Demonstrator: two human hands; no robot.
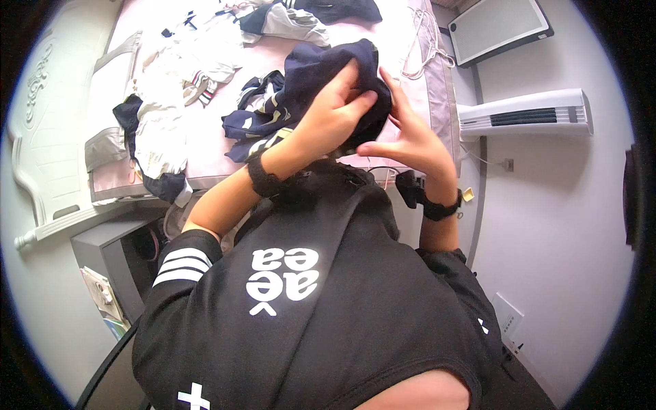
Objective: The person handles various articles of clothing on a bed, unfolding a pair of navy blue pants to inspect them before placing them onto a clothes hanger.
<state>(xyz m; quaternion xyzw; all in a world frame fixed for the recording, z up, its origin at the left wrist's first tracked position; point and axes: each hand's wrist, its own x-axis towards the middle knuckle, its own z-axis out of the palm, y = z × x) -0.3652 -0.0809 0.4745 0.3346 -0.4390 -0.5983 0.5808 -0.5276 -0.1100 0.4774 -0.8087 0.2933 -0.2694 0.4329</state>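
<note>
A bunched navy garment (328, 66) is raised above the pink bed sheet, close in front of me. My left hand (335, 110) grips it, with its index finger and thumb pressed into a fold. At the garment's right edge is my right hand (410, 125), its thumb and fingers spread apart; its fingertips are at the cloth, and whether they touch it is hard to tell. Navy cloth with white and pale stripes (256, 123) lies to the left, under and beside the raised part. Both my wrists wear black bands.
White clothes (164, 107) with dark pieces lie along the bed's left side, more garments (297, 23) at the far side. A white cord (423, 46) lies near the right edge. A white headboard (51, 128) and grey cabinet (115, 246) stand left, a white slatted appliance (525, 114) right.
</note>
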